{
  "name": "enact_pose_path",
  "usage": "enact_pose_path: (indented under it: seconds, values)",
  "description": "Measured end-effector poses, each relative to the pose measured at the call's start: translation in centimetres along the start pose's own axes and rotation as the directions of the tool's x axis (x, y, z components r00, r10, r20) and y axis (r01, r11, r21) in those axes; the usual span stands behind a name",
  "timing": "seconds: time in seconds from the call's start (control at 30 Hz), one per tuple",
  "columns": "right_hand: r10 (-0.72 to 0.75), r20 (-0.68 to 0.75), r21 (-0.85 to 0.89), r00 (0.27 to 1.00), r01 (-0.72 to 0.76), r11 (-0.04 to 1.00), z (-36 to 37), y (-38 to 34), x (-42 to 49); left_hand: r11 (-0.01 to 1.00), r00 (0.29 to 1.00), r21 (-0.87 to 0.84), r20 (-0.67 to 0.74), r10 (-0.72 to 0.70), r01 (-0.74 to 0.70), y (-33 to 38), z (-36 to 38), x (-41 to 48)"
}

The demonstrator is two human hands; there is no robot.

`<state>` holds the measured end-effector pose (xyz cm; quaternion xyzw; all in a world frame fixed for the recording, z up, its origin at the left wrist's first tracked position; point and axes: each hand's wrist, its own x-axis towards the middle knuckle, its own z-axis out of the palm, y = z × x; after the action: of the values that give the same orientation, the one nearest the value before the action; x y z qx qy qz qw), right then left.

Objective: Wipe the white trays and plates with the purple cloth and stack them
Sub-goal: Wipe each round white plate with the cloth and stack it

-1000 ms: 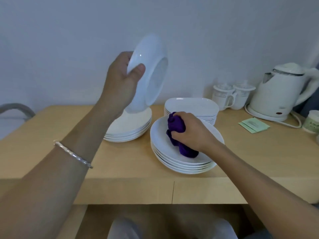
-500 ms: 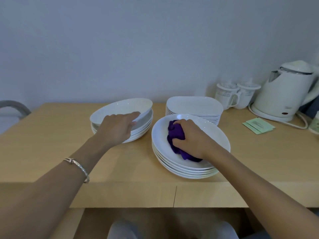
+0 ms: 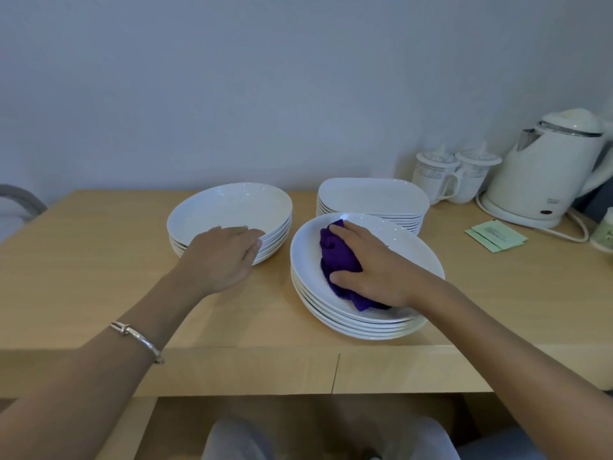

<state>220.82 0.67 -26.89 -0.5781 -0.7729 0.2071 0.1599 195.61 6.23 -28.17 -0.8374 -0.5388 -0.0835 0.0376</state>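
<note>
Table (image 3: 83,260): pale wood-look top, matt and smooth, with faint grain. Plates (image 3: 232,207) on the table's middle look like white glazed ceramic, glossy, with small glints on the rims. Trays (image 3: 371,194) at the table's back have the same white glaze. Your cloth (image 3: 338,257) is purple fabric, nubbly and matt. Kettle (image 3: 547,174) at the table's back right is cream plastic with a satin finish and a shiny metal spout and band. Mugs (image 3: 431,174) at the table's back are glazed and patterned. Sachets (image 3: 494,235) on the table's right are pale green paper, matt. Your bracelet (image 3: 136,340) is polished metal.
</note>
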Motion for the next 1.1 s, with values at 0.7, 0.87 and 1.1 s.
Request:
enact_pose_path:
  seconds: [0.7, 0.87, 1.1]
  values:
    - [0.019, 0.095, -0.235, 0.995, 0.003, 0.972, -4.1, 3.7, -3.8, 0.821, 0.979, -0.56, -0.206, -0.011, -0.108, 10.8, 1.0, -2.2]
    - [-0.347, 0.136, 0.227, 0.928, 0.311, 0.923, -0.1, -1.7, -1.8, 0.6, 0.973, -0.792, -0.212, -0.088, -0.118, 11.0, 1.3, -2.0]
    - [-0.171, -0.054, -0.214, 0.984, 0.156, 0.964, 0.7, 1.2, 5.5, 0.688, 0.977, -0.724, -0.176, -0.123, -0.044, 11.8, 1.2, -2.1]
